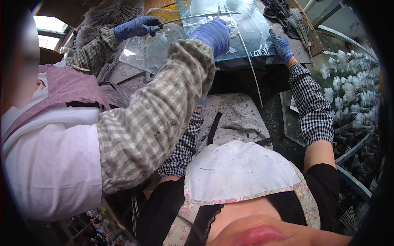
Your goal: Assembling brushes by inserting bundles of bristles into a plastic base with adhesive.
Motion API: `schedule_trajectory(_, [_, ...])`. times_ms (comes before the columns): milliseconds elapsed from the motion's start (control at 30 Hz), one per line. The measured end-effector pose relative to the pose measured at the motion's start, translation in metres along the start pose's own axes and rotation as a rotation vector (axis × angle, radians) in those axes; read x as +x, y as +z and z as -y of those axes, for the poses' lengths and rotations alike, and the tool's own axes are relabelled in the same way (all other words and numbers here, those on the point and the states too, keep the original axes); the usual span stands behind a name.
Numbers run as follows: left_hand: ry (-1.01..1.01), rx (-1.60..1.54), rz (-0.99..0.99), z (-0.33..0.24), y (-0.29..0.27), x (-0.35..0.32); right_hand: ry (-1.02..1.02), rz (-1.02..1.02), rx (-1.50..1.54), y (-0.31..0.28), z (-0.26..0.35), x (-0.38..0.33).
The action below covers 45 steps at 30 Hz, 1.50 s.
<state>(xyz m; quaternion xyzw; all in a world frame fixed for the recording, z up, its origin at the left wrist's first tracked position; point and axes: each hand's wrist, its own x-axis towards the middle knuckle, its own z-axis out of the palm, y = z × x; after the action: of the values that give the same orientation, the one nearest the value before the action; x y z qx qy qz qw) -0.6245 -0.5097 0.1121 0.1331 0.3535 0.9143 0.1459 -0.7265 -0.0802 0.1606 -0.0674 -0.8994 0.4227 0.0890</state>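
My right hand (282,46), in a blue glove, lies at the right edge of a clear sheet smeared with white (250,20) on the worktable. Its fingers are stretched out and I see nothing held in them. My left hand (202,103) is almost wholly hidden behind a co-worker's checked sleeve; only a bit of blue glove shows, low by my lap. The co-worker's gloved hands (137,27) are over the table, one gripping a long thin stem (180,19), the other above the smeared sheet. Another thin pale stem (251,67) slants down past the table edge.
The co-worker's arm (152,119) crosses in front of me from the left. Bundles of thin grey stems (102,20) lie at the back left. A cardboard box (316,43) with dark cloth and stems stands right. White-tipped bunches (349,90) fill a rack beyond my right arm.
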Motion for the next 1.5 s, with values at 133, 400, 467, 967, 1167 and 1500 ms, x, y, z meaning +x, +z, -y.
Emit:
schedule_trajectory(133, [0.042,-0.089,0.109,0.001,0.014,0.001,-0.079,-0.003,-0.138,-0.008,-0.006,-0.004])
schedule_trajectory(400, [0.082,-0.016,0.053,-0.026,0.075,-0.009,0.207,0.028,0.288,-0.015,0.047,-0.034])
schedule_trajectory(467, [0.076,-0.072,0.054,-0.028,0.067,-0.006,0.221,0.026,0.306,-0.012,0.053,-0.035])
schedule_trajectory(967, [0.006,-0.158,0.046,-0.026,0.064,-0.016,0.237,0.012,0.332,-0.007,0.037,-0.041])
schedule_trajectory(1167, [0.038,-0.13,-0.02,-0.025,0.069,-0.022,0.29,0.063,0.259,-0.007,0.025,-0.043])
schedule_trajectory(1500, [-0.055,-0.262,-0.202,-0.008,0.051,-0.03,0.231,0.052,0.12,0.0,-0.002,-0.046])
